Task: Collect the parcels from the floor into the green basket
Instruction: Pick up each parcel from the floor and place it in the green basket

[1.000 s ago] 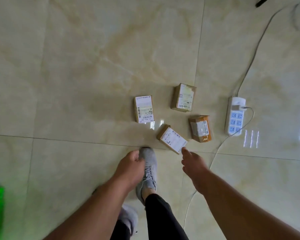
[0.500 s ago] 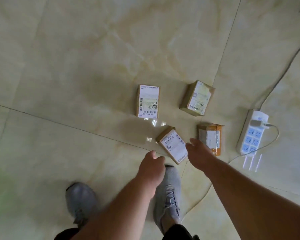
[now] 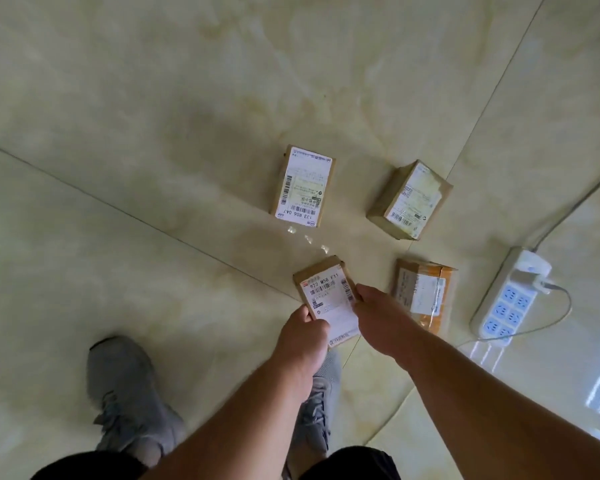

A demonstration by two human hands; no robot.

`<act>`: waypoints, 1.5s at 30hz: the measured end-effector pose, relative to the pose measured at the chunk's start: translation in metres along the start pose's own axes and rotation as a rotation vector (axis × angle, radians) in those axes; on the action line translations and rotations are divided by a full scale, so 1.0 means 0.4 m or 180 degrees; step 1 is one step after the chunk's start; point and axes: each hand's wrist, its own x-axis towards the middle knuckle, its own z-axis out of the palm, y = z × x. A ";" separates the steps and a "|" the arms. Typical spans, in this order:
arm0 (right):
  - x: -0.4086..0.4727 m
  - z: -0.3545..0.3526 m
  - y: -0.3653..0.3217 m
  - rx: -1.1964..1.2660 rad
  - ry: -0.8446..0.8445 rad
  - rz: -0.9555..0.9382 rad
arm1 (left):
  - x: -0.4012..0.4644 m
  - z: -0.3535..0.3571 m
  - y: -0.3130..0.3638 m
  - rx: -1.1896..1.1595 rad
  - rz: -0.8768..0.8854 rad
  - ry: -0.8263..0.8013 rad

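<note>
Several small cardboard parcels with white labels lie on the tiled floor. The nearest parcel (image 3: 328, 296) has my left hand (image 3: 303, 339) on its left edge and my right hand (image 3: 383, 318) on its right edge, fingers closed against it. A second parcel (image 3: 303, 186) lies beyond it. A third parcel (image 3: 409, 199) sits to the right of that. A taped parcel (image 3: 425, 289) lies just right of my right hand, partly hidden by it. The green basket is out of view.
A white power strip (image 3: 510, 299) with a plugged-in adapter and trailing cables lies on the floor at the right. My two grey shoes (image 3: 125, 393) stand just below the parcels. Glossy floor tiles stretch away to the left and top.
I have stepped closer and bent down, and both hands have moved forward from above my foot to the sides of the nearest parcel. The green basket has left the view.
</note>
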 end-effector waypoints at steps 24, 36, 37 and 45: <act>-0.741 0.307 -1.075 -0.0715 -0.0733 -0.1464 | -0.729 -0.949 -0.020 -0.1873 0.1080 0.1442; -0.923 0.634 -1.494 -0.1050 -0.0979 -0.1840 | -0.877 -1.419 -0.121 -0.2783 0.1468 0.1665; -0.926 0.651 -1.522 -0.1090 -0.1011 -0.1854 | -0.878 -1.446 -0.125 -0.2869 0.1456 0.1670; -0.885 0.746 -1.733 -0.1204 -0.1074 -0.1764 | -0.857 -1.650 -0.059 -0.3090 0.1217 0.1905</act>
